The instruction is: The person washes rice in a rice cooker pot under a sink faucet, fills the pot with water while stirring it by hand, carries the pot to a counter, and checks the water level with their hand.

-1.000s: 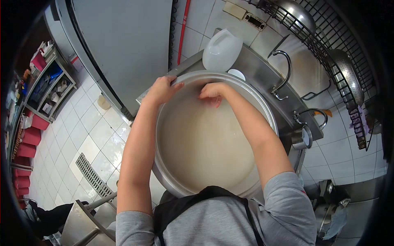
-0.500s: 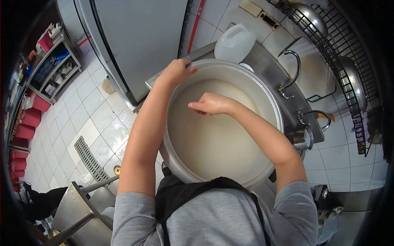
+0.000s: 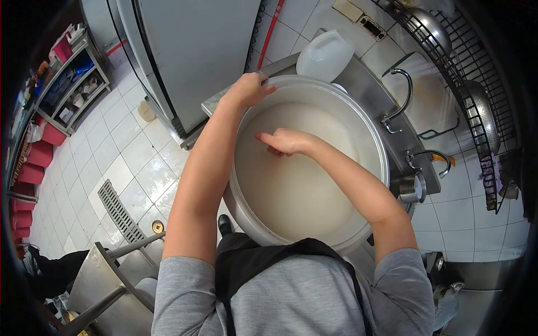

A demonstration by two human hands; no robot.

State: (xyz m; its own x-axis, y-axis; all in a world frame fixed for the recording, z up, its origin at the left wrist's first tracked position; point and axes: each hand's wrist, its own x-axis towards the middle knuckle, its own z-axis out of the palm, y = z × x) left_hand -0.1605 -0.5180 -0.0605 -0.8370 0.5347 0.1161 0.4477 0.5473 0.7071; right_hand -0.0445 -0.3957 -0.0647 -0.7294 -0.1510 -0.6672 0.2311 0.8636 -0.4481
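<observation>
Big pot (image 3: pixel 367 131) parked right beside bench (image 3: pixel 367 84), cloudy liquid (image 3: pixel 297 193) inside. Rim hooked by left hand (image 3: pixel 246 91), grip closed over far-left edge, probably so pot's kept steady. Right hand (image 3: pixel 287 142) held just above or at liquid, can't tell which; grip half open, fingers loosely curled, nothing seen in it. Far side kinda boxed in by jug (image 3: pixel 326 56), left side by fridge (image 3: pixel 190 56).

The floor (image 3: pixel 131 143) is covered with pale square tiles, and a drain grate (image 3: pixel 120 213) is set in it. A shelf unit (image 3: pixel 75 92) is lined up near red bins (image 3: pixel 35 162). White tiles are seen on the wall (image 3: pixel 457 215), where a black wire rack (image 3: pixel 473 106) is filled with metal pans (image 3: pixel 428 31).
</observation>
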